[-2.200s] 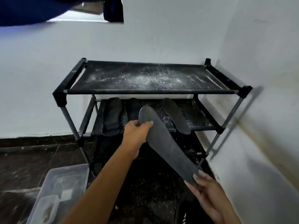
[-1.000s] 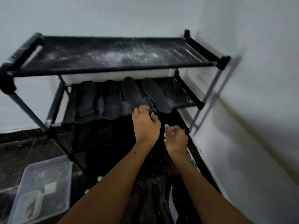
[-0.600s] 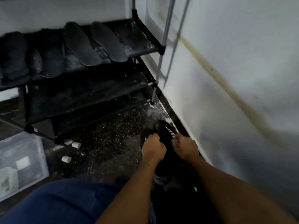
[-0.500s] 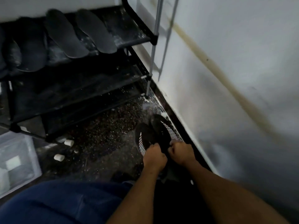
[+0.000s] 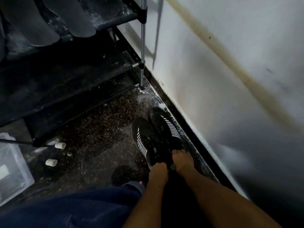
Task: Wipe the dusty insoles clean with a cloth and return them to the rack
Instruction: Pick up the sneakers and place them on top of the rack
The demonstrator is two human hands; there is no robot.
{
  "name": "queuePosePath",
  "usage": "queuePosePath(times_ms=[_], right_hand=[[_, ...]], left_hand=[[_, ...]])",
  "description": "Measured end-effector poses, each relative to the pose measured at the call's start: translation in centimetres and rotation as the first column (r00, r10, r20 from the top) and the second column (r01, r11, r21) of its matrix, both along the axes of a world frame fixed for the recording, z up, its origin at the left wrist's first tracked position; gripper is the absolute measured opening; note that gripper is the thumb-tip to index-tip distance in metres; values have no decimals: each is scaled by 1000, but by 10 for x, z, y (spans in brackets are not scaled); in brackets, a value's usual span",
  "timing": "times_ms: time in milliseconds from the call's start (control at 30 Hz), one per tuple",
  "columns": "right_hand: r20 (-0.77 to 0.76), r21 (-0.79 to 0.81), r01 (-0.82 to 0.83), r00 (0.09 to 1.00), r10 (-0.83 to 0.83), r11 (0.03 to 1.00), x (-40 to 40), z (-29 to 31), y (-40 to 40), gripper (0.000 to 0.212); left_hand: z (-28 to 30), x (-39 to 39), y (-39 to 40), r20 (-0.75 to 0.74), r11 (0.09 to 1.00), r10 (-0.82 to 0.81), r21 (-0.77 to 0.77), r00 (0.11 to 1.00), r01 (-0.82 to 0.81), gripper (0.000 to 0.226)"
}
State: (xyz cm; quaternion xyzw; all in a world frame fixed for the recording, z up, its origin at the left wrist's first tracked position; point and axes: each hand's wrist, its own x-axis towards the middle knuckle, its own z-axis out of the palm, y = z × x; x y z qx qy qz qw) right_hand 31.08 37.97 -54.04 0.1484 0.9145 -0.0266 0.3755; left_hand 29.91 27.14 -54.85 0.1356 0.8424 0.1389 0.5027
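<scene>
Hands (image 5: 158,170) at striped black shoes (image 5: 148,142) (lettering "OR" partly readable); finger grip unclear.

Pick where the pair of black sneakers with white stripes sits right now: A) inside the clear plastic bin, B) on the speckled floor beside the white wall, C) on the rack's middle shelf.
B: the black sneakers with white stripes lie on the speckled floor beside the white wall, both hands at their heels.

It was a corner of a home: a black metal-and-fabric shoe rack (image 5: 115,17) stood against a stained white plaster wall (image 5: 230,79) over a dusty dark speckled floor (image 5: 102,125).
</scene>
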Motion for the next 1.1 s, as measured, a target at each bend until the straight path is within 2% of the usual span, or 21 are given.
queuePosePath(times_ms=[233, 400, 533, 633, 733, 767, 867, 933, 1033, 1100], right_hand=[[84, -85, 117, 990, -110, 989, -9, 35, -21, 35], [121, -112, 49, 992, -36, 993, -37, 88, -26, 34], [151, -108, -82, 984, 98, 991, -71, 171, -36, 32], [214, -44, -220, 951, 225, 974, -90, 254, -51, 17], [397, -90, -205, 890, 224, 975, -105, 330, -68, 26], [415, -90, -188, 886, 208, 978, -111, 352, -71, 26], [326, -149, -198, 915, 237, 969, -129, 422, -75, 3], [210, -165, -292, 923, 323, 942, -137, 479, -79, 17], [-14, -163, -391, 919, 394, 906, -142, 566, -90, 21], [-203, -146, -435, 892, 403, 889, -143, 619, -98, 20]], left_hand=[[23, -7, -20, -48, 997, -71, -25, 996, 70, 35], [70, -30, -30, -143, 1000, -3, 11, 990, 5, 32], [134, -60, -34, -234, 997, 53, 62, 971, -39, 32], [207, -79, -42, -221, 994, 70, 102, 973, -49, 34], [291, -91, -57, -184, 988, 82, 146, 979, -55, 35], [319, -97, -65, -181, 985, 87, 161, 980, -58, 32], [404, -107, -88, -134, 977, 59, 213, 989, -30, 17], [459, -114, -104, -168, 970, 65, 242, 984, -23, 21], [536, -127, -126, -329, 960, 150, 273, 932, -58, 37], [586, -133, -140, -475, 956, 210, 285, 855, -76, 36]])
